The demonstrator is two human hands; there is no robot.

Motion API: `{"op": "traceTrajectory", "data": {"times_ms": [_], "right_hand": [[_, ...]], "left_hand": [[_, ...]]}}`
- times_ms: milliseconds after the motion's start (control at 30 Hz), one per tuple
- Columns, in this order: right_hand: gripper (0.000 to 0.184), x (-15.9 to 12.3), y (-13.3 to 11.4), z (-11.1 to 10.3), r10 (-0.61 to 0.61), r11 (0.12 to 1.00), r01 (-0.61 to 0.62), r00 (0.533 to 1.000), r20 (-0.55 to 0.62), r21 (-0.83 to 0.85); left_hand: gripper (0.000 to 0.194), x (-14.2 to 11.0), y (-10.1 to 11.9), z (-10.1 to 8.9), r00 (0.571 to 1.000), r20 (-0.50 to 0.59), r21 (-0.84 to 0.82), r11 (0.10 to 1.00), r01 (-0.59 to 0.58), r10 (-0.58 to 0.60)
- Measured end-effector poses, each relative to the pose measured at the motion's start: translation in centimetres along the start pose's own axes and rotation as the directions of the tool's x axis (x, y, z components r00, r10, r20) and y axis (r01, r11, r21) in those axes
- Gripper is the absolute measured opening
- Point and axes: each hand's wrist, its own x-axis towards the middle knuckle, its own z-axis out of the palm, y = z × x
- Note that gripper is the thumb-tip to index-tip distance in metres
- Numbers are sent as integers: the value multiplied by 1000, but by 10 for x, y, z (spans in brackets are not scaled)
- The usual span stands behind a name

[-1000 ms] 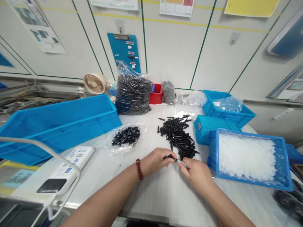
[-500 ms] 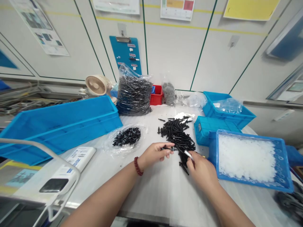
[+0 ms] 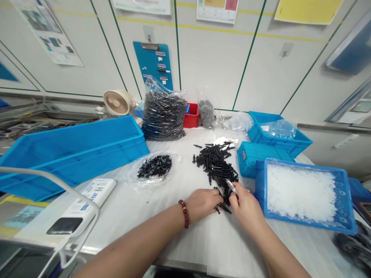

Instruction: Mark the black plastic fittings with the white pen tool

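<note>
A pile of slim black plastic parts (image 3: 217, 164) lies in the middle of the table, with a few stretching toward me at its near end. My left hand (image 3: 204, 204) is low on the table there, its fingers curled down onto several of those parts; its fingertips are partly hidden. Opposite it, my right hand (image 3: 246, 204) is closed around a short silver pen-like tool (image 3: 231, 187), whose end points up and left over the pile. Left of the pile, an open clear bag (image 3: 136, 181) holds small black pieces with grey rings (image 3: 156, 166).
On the right, a blue bin (image 3: 310, 227) holds small white translucent pieces, with further blue bins (image 3: 263, 156) behind. A long blue bin (image 3: 72, 154) stands left. Behind are a large bag of black parts (image 3: 165, 116), a red bin (image 3: 191, 119) and a fan (image 3: 117, 102).
My left hand has moved down and right, from holding a black part with a grey ring above the table to the pile's near end. My right hand still holds the silver tool.
</note>
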Motion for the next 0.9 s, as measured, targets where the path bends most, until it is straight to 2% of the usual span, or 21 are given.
{"op": "traceTrajectory", "data": {"times_ms": [133, 200, 300, 400, 533, 633, 733, 900], "right_hand": [[34, 1, 5, 6, -124, 984, 131, 991, -59, 124], [37, 1, 6, 7, -155, 974, 164, 985, -73, 158], [39, 1, 8, 9, -168, 969, 174, 985, -51, 173], [37, 1, 8, 8, -148, 977, 147, 989, -5, 153], [31, 1, 6, 6, -119, 987, 111, 991, 67, 112], [28, 0, 5, 5, -139, 983, 127, 986, 87, 133], [24, -1, 3, 4, -148, 984, 135, 984, 102, 120], [19, -4, -4, -1, -186, 982, 181, 966, 178, 42]], "left_hand": [[13, 2, 5, 5, 1000, 24, 126, 992, -15, 12], [12, 1, 4, 6, 1000, 11, 121, 993, -8, 7], [10, -2, 0, 2, 998, -47, -55, 998, 32, -34], [11, -7, -7, -12, 977, -123, -311, 942, 128, -174], [10, -12, -14, -31, 900, -244, -507, 839, 199, -361], [12, -13, -18, -35, 858, -289, -569, 797, 203, -425], [12, -12, -21, -34, 867, -278, -584, 789, 190, -415], [8, -12, -22, -29, 927, -177, -532, 825, 193, -331]]}}
